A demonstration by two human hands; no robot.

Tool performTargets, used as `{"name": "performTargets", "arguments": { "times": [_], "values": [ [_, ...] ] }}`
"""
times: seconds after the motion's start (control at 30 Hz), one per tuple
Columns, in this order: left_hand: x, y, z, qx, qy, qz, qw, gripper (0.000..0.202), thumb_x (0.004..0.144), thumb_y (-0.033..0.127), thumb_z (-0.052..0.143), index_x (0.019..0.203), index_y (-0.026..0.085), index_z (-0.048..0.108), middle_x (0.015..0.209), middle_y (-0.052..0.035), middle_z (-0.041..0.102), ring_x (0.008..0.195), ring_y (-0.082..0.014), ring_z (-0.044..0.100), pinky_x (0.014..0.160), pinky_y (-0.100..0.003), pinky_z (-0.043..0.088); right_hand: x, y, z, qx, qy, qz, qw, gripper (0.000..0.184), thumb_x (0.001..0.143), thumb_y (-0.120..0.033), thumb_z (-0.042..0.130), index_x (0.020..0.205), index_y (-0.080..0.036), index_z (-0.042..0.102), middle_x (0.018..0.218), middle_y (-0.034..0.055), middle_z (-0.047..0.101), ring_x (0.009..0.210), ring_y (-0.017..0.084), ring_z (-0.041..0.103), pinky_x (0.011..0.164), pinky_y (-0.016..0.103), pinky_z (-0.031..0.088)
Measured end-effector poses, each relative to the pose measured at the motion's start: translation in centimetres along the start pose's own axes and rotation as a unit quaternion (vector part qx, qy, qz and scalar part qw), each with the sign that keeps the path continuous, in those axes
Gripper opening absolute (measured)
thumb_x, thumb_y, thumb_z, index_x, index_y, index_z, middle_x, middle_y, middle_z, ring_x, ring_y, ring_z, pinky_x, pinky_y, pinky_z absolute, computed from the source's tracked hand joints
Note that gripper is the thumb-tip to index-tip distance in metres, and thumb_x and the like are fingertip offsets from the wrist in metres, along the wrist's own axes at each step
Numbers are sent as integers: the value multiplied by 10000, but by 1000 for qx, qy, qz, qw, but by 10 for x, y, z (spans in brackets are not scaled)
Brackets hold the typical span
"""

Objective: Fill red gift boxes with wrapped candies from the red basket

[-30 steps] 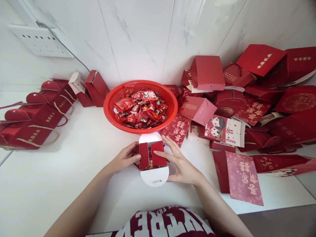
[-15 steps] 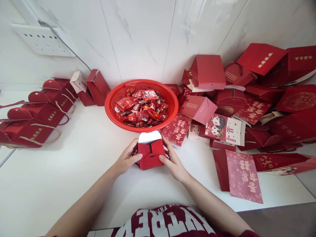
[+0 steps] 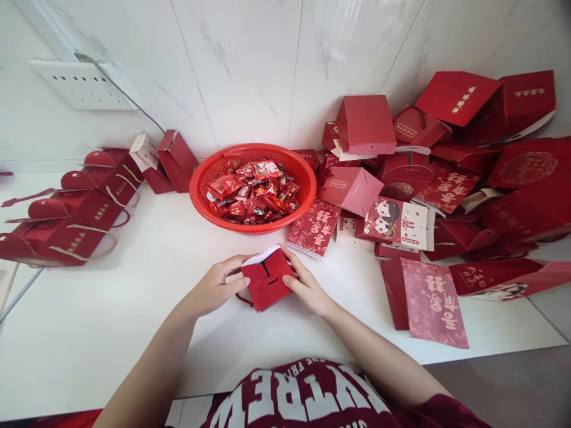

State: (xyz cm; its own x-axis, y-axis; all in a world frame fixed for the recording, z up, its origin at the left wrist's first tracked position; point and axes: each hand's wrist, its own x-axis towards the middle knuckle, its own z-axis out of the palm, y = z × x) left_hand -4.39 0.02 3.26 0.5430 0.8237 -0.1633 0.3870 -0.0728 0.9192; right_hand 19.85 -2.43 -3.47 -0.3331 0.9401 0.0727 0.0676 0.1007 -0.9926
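Note:
Between my two hands is a small red gift box point(image 3: 269, 284), its two top flaps folded inward with a slit in the middle. A white-lined flap stands up at its far side, and a bit of dark red cord shows at its left. My left hand point(image 3: 218, 286) grips the left side, thumb on the near corner. My right hand point(image 3: 309, 285) holds the right side, thumb pressed on top beside the slit. Just beyond the box sits a red plastic basket point(image 3: 307, 205) of wrapped candies point(image 3: 254, 193).
Red handled boxes point(image 3: 91, 208) stand in a row at left. Two upright boxes point(image 3: 176, 160) lean near the wall below a power socket point(image 3: 82, 85). A heap of red and pink boxes point(image 3: 405, 172) fills the right, reaching down to a pink printed bag point(image 3: 435, 303) near the counter edge.
The red box has turned and tilted a little and moved slightly left. Its white-lined far flap now leans lower over the top. Both hands keep hold of it.

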Motion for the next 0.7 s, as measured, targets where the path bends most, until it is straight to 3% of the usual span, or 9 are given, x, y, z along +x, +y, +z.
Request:
{"name": "performTargets", "arguments": {
  "times": [0.07, 0.17, 0.27, 0.33, 0.4, 0.53, 0.6, 0.7],
  "values": [
    [-8, 14, 12, 149, 57, 27, 987, 538, 915, 177, 459, 1448, 238, 503, 1475, -65, 542, 1296, -254, 565, 1105, -431, 458, -1, 1, 2, -25, 2, -11, 1000, 654, 943, -318, 500, 1559, -255, 289, 1581, 61, 382, 1441, 241, 376, 1214, 455, 265],
    [-16, 30, 41, 352, 109, 82, 926, 556, 933, 165, 412, 1485, 215, 450, 1516, -56, 494, 1393, -240, 480, 1226, -492, 285, -3, 2, 7, -52, 9, -30, 998, 635, 959, -307, 480, 1562, -258, 289, 1575, 56, 390, 1450, 226, 360, 1222, 441, 254],
    [-16, 37, 72, 458, 144, 102, 871, 493, 983, 270, 421, 1456, 147, 483, 1496, -116, 503, 1393, -289, 481, 1229, -579, 208, -5, 3, 10, -74, 28, -38, 996, 611, 980, -333, 471, 1560, -249, 298, 1593, 59, 361, 1471, 215, 321, 1233, 438, 233],
    [-14, 36, 83, 495, 172, 96, 846, 470, 998, 279, 403, 1425, 116, 515, 1489, -150, 497, 1386, -314, 486, 1228, -626, 118, -7, 1, 10, -82, 34, -38, 995, 594, 1008, -384, 442, 1565, -249, 285, 1602, 62, 345, 1473, 206, 316, 1235, 435, 234],
    [-15, 34, 81, 514, 180, 88, 834, 464, 988, 175, 344, 1410, 125, 531, 1483, -137, 503, 1383, -304, 492, 1223, -640, 31, -9, -1, 7, -88, 29, -52, 994, 583, 1033, -446, 382, 1572, -253, 269, 1604, 63, 343, 1476, 198, 308, 1234, 434, 237],
    [-24, 32, 54, 528, 177, 59, 828, 565, 889, 43, 309, 1368, 178, 578, 1410, -79, 594, 1379, -298, 498, 1202, -660, -36, -13, -7, 7, -137, -17, -124, 983, 608, 1029, -566, 283, 1532, -237, 375, 1597, 78, 358, 1457, 223, 339, 1206, 455, 288],
    [-29, 32, 43, 530, 207, 28, 822, 521, 900, 88, 330, 1327, 187, 612, 1355, -85, 641, 1349, -319, 527, 1185, -679, -63, -18, -7, 17, -172, -101, -170, 965, 662, 1010, -600, 325, 1517, -181, 399, 1578, 108, 389, 1437, 229, 375, 1190, 434, 323],
    [-35, 27, 39, 518, 267, -22, 812, 418, 953, 205, 374, 1277, 197, 638, 1312, -98, 672, 1296, -331, 575, 1174, -680, -98, -28, -4, 42, -228, -265, -261, 900, 632, 1013, -529, 415, 1483, -107, 433, 1540, 115, 451, 1440, 205, 378, 1210, 365, 294]
  ]
}}
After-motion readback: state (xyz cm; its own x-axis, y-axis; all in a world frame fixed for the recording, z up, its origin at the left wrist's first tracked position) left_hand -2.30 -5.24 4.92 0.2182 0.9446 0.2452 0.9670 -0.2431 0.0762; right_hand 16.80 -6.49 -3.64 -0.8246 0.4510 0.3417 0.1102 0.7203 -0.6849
